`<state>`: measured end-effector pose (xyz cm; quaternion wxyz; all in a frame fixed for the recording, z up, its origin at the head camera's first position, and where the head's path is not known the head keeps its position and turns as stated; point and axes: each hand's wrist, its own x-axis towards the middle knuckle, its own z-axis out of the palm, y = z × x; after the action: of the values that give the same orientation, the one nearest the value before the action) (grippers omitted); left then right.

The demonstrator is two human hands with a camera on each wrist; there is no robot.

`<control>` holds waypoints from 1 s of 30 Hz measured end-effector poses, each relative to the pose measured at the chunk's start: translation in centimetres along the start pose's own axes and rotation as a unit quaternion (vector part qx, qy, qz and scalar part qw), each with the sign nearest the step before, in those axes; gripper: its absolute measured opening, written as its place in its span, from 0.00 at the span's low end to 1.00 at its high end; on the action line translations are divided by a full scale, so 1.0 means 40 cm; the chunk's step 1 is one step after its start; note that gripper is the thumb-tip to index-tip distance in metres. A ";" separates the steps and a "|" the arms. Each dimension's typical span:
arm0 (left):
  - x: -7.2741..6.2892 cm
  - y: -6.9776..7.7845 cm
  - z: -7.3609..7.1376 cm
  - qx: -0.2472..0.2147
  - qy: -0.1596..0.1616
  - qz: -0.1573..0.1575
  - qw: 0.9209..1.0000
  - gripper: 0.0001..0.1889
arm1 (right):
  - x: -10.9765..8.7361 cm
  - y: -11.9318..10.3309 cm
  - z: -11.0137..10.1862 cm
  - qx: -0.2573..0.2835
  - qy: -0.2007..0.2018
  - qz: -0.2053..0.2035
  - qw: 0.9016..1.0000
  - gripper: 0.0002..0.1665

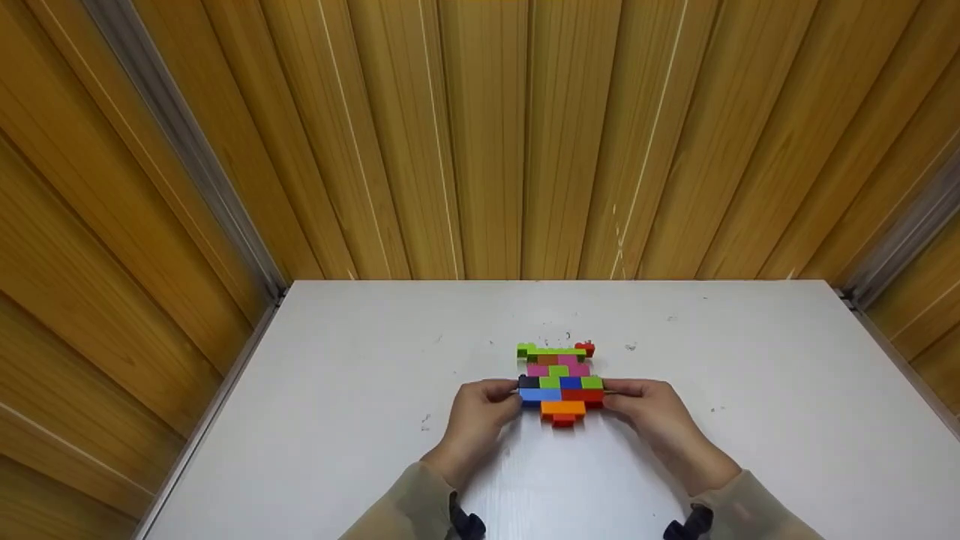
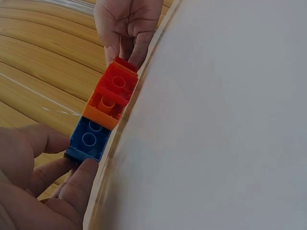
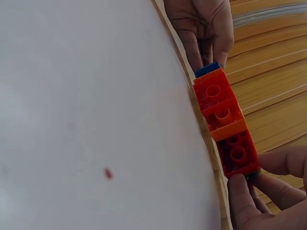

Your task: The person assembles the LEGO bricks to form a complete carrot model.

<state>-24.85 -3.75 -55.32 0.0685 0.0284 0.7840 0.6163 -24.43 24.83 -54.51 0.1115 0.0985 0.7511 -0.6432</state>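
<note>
A figure built of coloured toy building bricks (image 1: 559, 382) is held between both hands over the white table. My left hand (image 1: 480, 412) pinches its left end, at the black and blue bricks, between thumb and fingers. At the opposite end, my right hand (image 1: 652, 416) pinches the red and lime bricks in the same way. Orange and red bricks form its near tip; pink, brown and lime rows run toward the far end. In the left wrist view, the hollow undersides of a blue brick (image 2: 89, 139) and a red brick (image 2: 117, 82) face the camera.
The white table (image 1: 337, 360) bears small dark scuff marks. Behind it rises a wood-patterned panel wall (image 1: 487, 150), with metal rails (image 1: 187, 135) at the corners. Dark straps (image 1: 465, 517) circle the wrists over the sleeves.
</note>
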 end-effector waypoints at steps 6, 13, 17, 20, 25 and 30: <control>-0.002 -0.002 0.000 -0.003 0.002 -0.006 1.000 0.13 | -0.001 0.002 0.001 -0.004 0.003 0.005 1.000 0.26; -0.002 -0.002 0.001 -0.005 0.004 -0.018 1.000 0.13 | 0.000 0.002 -0.001 -0.013 0.005 0.005 1.000 0.25; -0.002 -0.001 0.001 -0.005 0.005 -0.019 1.000 0.12 | 0.000 0.003 -0.002 -0.023 0.007 0.009 1.000 0.25; 0.000 -0.001 0.001 -0.003 0.005 -0.020 1.000 0.12 | -0.001 0.002 -0.001 -0.027 0.008 0.010 1.000 0.25; 0.002 -0.002 0.001 -0.001 0.007 -0.023 1.000 0.13 | 0.002 0.003 -0.004 -0.030 0.007 0.008 1.000 0.25; -0.001 -0.002 0.001 0.014 0.005 -0.010 1.000 0.14 | 0.002 0.005 -0.004 -0.044 0.003 0.004 0.999 0.25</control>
<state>-24.79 -3.74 -55.39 0.0702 0.0180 0.7933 0.6044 -24.45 25.03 -54.68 0.1157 0.0985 0.7787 -0.6087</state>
